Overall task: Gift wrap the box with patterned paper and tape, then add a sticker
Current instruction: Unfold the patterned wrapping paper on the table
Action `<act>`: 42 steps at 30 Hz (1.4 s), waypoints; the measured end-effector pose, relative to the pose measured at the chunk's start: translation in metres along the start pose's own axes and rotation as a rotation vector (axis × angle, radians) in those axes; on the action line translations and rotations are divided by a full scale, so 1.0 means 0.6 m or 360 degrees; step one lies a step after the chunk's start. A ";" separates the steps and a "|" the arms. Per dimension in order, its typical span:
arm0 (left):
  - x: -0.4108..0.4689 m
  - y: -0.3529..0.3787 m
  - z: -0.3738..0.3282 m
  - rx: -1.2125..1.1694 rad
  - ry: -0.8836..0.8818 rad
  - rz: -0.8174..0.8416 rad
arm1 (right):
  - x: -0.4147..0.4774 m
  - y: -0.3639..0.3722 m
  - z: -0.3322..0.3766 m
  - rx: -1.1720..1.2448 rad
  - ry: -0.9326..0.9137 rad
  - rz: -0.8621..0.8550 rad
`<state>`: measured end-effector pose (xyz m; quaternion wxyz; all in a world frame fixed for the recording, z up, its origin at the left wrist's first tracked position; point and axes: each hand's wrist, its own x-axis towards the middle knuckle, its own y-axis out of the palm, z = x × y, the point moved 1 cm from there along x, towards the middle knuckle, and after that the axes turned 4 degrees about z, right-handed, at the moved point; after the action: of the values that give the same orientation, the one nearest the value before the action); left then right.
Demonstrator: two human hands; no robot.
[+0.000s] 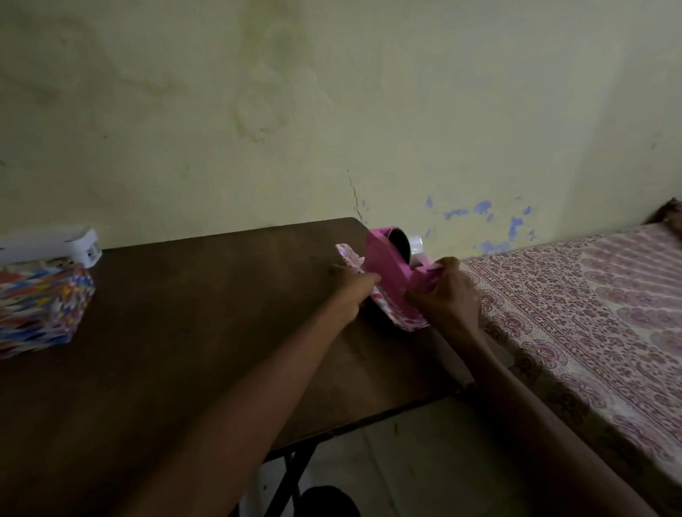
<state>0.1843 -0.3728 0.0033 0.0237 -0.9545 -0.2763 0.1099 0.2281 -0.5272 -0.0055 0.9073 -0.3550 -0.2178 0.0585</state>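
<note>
A pink tape dispenser (386,270) with a roll of clear tape (417,249) stands on a folded stack of pink-and-white patterned paper (397,320) at the far right end of the dark table (194,314). My right hand (446,293) grips the dispenser's front cutter end. My left hand (351,288) rests on the patterned paper just left of the dispenser, its fingers pressed against it. A box wrapped in multicoloured zigzag paper (24,313) sits at the table's left edge, far from both hands.
A white object (44,242) lies behind the wrapped box against the yellow wall. A bed with a purple patterned sheet (605,311) runs along the right of the table. The table's folding legs (292,477) and a tiled floor show below.
</note>
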 end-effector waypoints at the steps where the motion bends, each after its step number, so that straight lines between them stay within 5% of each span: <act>1: -0.002 0.008 -0.002 -0.0002 0.0020 -0.0005 | -0.002 -0.001 0.001 0.0014 -0.0004 -0.0027; 8: -0.018 -0.026 0.016 0.0300 0.0326 -0.0081 | -0.016 -0.004 0.004 0.0175 -0.0010 -0.0031; 18: -0.047 -0.159 -0.001 0.0459 0.0385 -0.0356 | -0.040 -0.014 -0.001 0.0064 -0.0027 -0.0074; 26: -0.088 -0.205 -0.013 0.0108 0.0528 -0.0464 | -0.045 -0.028 -0.002 -0.0035 -0.0101 -0.0036; 42: -0.110 -0.194 -0.001 0.0023 0.0453 -0.0392 | -0.052 -0.028 0.008 -0.0030 -0.0104 -0.0054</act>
<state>0.0694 -0.3096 0.0289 0.0826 -0.9191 -0.3842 -0.0278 0.1972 -0.5447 -0.0023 0.8972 -0.3576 -0.2537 0.0528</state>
